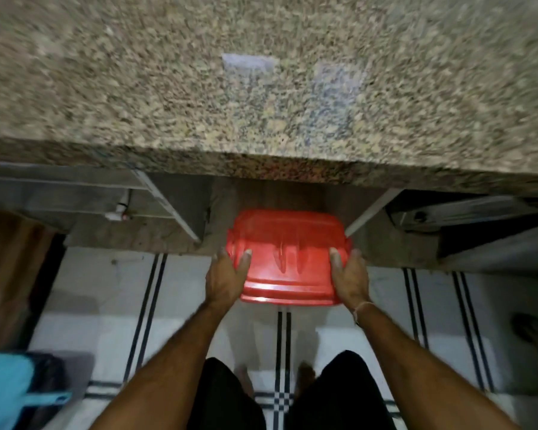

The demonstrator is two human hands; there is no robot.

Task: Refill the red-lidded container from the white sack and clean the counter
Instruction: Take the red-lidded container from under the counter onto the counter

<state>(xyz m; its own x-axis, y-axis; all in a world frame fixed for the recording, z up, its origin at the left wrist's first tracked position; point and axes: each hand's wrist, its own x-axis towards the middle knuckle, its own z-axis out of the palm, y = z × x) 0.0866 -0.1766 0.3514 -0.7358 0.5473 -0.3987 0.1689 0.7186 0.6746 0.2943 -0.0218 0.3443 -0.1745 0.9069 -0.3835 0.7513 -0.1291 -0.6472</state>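
Setting: speckled granite counter filling the upper half of the view, its front edge overhanging an open space beneath; white floor tiles with paired black stripes lying below.
Red lid: sitting on the container at the mouth of the space under the counter, partly beneath the overhang, its near edge sticking out over the tiles and catching a bright gleam.
Container body: hiding under the lid, so its colour and contents cannot be told.
Left hand: gripping the lid's left side, thumb lying on the top surface, the other fingers curling out of sight around the edge.
Right hand: gripping the lid's right side in the same manner, thumb resting on top; a thin pale band circling the wrist.
Arms: both bare and reaching forward and down from the bottom of the view.
Legs: dark shorts and bare feet showing between the arms, standing on the tiles.
Under-counter area: pale angled frame pieces running on either side of the lid; details there looking blurred.
Counter top: two faint pale rectangular patches showing near the middle.
Left edge: brown cloth hanging beside the counter, and a light blue object lying at the lower corner, too blurred to identify.
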